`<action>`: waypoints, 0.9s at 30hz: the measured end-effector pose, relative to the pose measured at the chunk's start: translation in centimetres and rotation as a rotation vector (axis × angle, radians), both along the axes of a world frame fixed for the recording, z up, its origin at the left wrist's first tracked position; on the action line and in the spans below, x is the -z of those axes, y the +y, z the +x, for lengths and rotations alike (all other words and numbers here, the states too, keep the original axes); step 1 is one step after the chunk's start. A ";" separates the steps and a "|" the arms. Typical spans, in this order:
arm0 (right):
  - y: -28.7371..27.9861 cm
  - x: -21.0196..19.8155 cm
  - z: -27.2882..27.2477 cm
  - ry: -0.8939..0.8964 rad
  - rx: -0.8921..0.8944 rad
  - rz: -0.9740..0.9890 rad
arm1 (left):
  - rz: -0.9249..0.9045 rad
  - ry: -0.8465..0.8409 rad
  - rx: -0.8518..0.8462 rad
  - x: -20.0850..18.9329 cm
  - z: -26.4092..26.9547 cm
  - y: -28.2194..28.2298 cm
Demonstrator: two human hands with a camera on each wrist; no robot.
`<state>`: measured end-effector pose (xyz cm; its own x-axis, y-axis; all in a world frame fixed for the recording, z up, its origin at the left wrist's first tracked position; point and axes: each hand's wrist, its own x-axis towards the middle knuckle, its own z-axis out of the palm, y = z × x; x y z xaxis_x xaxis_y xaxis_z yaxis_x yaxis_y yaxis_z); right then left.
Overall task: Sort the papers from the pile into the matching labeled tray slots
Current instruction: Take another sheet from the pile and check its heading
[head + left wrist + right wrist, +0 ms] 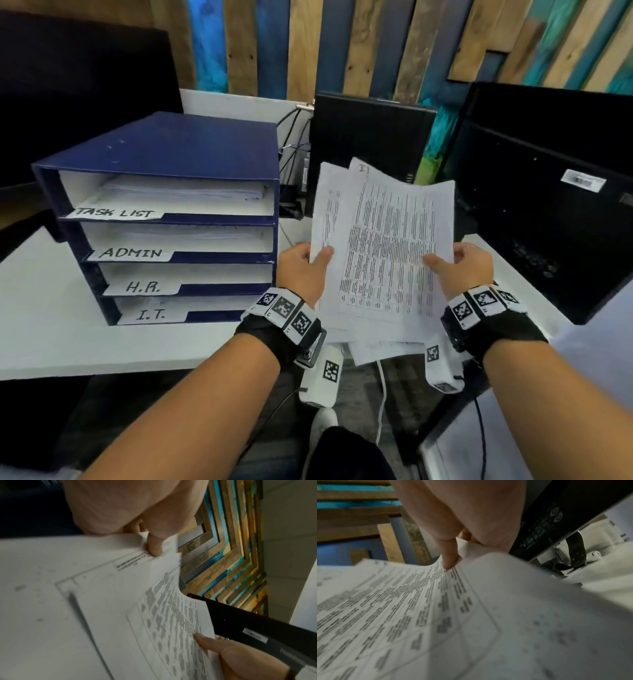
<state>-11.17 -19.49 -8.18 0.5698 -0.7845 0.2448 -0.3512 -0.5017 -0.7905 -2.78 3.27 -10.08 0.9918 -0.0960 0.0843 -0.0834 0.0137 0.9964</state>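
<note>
- Both hands are up in front of the person, lifting a sheaf of papers (387, 246) above the white desk (51, 308), just right of the tray
- Left hand (303, 265) pinches the left edge, thumb (155, 545) pressed on top, fingers underneath
- Right hand (462, 265) grips the right edge of the top sheet, thumb (449, 559) laid over the printed table, fingers curled beneath
- Top sheet sits skewed over another, dense with small print, too blurred to read
- More loose sheets (380, 346) lie on the desk under the held ones
- The blue tray (191, 144) stands to the left, four stacked slots labelled TASK LIST (114, 213), ADMIN (132, 253), H.R. (142, 287), I.T. (150, 314)
- Papers already lie in the upper two slots
- A dark monitor back (548, 205) is at the right
</note>
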 end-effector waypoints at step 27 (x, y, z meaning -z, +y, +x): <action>0.8 1.9 0.3 0.300 -0.079 0.120 | 0.243 -0.024 0.044 3.5 0.3 -0.8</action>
